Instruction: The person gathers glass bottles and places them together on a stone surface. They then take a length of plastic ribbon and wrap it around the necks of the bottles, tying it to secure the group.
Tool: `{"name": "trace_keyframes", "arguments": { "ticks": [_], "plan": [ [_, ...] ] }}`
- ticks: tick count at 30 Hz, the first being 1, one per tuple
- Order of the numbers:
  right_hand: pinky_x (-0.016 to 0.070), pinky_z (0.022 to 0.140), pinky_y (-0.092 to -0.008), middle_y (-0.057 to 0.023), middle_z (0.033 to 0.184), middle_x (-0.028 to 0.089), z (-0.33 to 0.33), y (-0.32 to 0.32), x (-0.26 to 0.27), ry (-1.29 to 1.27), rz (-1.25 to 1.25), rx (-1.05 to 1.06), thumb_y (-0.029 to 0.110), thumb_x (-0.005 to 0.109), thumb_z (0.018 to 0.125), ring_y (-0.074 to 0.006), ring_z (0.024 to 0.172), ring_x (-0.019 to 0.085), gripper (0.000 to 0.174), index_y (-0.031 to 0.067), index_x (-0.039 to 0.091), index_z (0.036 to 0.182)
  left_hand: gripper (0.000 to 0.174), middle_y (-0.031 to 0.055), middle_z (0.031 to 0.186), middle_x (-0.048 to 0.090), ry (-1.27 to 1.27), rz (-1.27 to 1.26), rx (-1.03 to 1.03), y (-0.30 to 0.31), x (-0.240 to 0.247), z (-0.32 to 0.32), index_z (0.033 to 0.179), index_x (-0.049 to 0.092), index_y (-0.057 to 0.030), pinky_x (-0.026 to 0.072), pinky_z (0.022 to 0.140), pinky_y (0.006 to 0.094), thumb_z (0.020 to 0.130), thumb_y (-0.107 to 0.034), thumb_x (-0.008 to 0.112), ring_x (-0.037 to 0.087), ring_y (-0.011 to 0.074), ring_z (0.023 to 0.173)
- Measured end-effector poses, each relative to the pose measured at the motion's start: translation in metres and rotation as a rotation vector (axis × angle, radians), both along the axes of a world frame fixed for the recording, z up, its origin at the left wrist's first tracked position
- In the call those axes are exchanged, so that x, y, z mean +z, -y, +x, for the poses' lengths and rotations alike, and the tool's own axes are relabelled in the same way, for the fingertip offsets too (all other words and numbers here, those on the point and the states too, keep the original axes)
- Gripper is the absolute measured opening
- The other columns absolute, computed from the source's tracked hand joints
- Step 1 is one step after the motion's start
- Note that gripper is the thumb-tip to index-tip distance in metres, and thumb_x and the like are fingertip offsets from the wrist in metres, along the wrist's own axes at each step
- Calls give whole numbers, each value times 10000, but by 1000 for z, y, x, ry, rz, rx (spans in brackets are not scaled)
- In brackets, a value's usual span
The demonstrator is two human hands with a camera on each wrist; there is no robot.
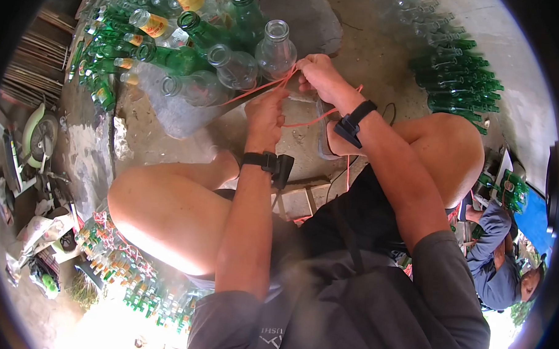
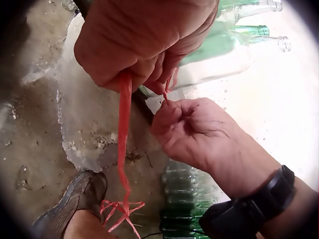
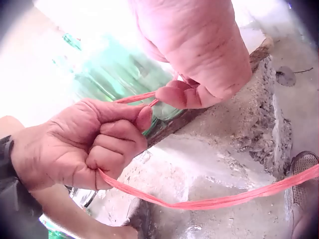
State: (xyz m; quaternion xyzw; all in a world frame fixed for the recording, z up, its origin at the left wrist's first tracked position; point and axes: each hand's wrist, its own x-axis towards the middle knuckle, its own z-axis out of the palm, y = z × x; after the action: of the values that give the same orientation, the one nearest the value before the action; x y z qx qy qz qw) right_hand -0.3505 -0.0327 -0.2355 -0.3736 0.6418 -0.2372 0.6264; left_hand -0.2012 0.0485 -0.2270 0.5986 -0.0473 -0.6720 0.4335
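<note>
Red cord (image 1: 256, 89) is pinched in the grip of both left hand (image 1: 267, 114) and right hand (image 1: 321, 76), its long axis run leftward from the grip past the clear bottle (image 1: 276, 56) just beyond, the right hand being placed nearer that bottle.

Grubby floor (image 1: 364, 39) is flanked by a pale wall (image 1: 521, 84) on the right, brown slats (image 1: 34, 64) are kinda stacked far left, and the near side's totally blown out by daylight (image 1: 111, 328).
</note>
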Motion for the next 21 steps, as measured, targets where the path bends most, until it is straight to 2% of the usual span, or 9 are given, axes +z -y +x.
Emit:
{"name": "trace_keyframes", "arguments": {
  "ticks": [2, 8, 12, 21],
  "plan": [
    [568, 582, -330, -51, 787, 574, 2, 2, 3, 4, 5, -70, 168, 566, 1002, -154, 678, 574, 187, 9, 638, 933, 171, -87, 636, 443, -29, -6, 18, -1, 1, 1, 915, 707, 9, 211, 423, 218, 899, -146, 778, 335, 19, 476],
    [589, 577, -349, -54, 784, 561, 4, 3, -3, -23, -60, -62, 145, 555, 995, -160, 679, 574, 192, -11, 630, 913, 143, -64, 638, 477, 18, -30, 14, -3, -2, 1, 883, 733, 2, 240, 421, 232, 899, -138, 753, 370, 43, 491],
    [590, 577, -346, -55, 781, 557, 4, 4, -6, -34, -86, -52, 146, 559, 991, -160, 684, 576, 197, -21, 626, 910, 154, -76, 646, 468, 34, -24, 6, -4, -2, -1, 912, 718, -5, 229, 418, 222, 898, -148, 772, 352, 29, 484],
    [598, 623, -358, -65, 879, 586, -6, 1, -3, 5, -37, 88, 206, 594, 995, -168, 706, 614, 233, -20, 648, 1001, 140, -79, 659, 456, -29, -88, 3, -12, -4, -7, 912, 719, -59, 253, 431, 231, 932, -195, 747, 366, 37, 501]
  ]
}}
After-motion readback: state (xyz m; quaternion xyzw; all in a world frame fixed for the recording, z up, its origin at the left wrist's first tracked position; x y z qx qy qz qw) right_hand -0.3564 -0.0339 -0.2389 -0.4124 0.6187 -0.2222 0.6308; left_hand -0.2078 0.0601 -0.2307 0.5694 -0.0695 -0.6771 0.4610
